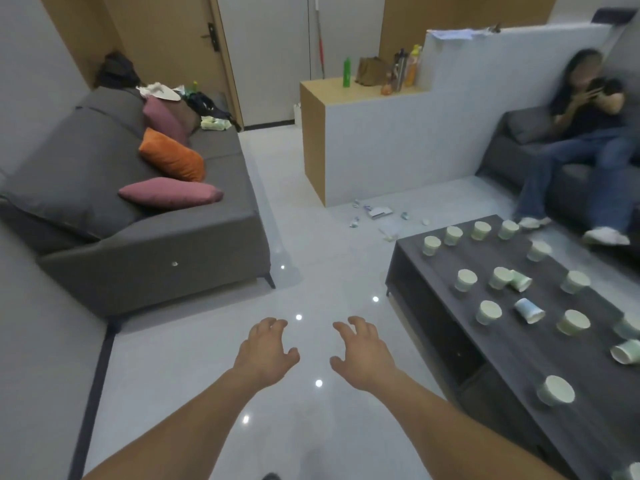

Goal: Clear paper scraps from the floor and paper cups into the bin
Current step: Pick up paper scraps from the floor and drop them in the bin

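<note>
A grey sofa (145, 216) fills the left side, with 3 cushions along its back: 1 orange cushion (172, 155) between 2 pink ones, and a heap of clothes and bags at its far end. In the lower middle, the left hand (265, 351) hovers palm down over the glossy floor (311, 271), its grip loose, fingers spread and slightly curled around nothing. Just beside it, the right hand (363, 355) mirrors that pose, grip likewise slack and bare.

Farther back, the paper scraps (379, 213) lie scattered on the floor at the foot of a white partition (398, 147), well apart from both hands. On the wooden counter (313, 133) behind it stand a green bottle (346, 72), a brown bag (370, 71) whose contents are hidden, and several more bottles.

To the right, a dark low surface (433, 341) carries more than 12 paper cups (556, 389). Most stand upright; 3 lie tipped on their sides. Whether any holds something cannot be told. At the far right, a person (585, 133) sits on a second grey sofa.
</note>
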The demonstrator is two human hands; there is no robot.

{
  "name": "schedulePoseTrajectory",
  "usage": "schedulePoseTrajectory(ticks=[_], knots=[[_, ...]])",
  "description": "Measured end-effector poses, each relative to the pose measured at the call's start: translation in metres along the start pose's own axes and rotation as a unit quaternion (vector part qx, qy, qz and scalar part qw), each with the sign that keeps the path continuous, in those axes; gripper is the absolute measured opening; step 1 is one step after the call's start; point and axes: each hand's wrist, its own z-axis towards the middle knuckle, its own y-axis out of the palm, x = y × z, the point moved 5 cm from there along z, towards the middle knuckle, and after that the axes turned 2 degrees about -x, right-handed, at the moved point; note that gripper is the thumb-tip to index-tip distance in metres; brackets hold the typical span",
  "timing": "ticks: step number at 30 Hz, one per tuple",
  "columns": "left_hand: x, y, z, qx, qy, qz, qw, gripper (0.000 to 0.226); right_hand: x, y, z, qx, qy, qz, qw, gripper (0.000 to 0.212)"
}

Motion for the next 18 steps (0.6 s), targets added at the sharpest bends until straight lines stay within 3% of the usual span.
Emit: schedulePoseTrajectory(ticks=[18], knots=[[0.047, -0.101, 0.384, -0.042, 0.096, -0.01, 0.994, 0.065, 0.062, -0.11, 0.332, 0.015, 0.102, -0.021, 0.994, 0.068]])
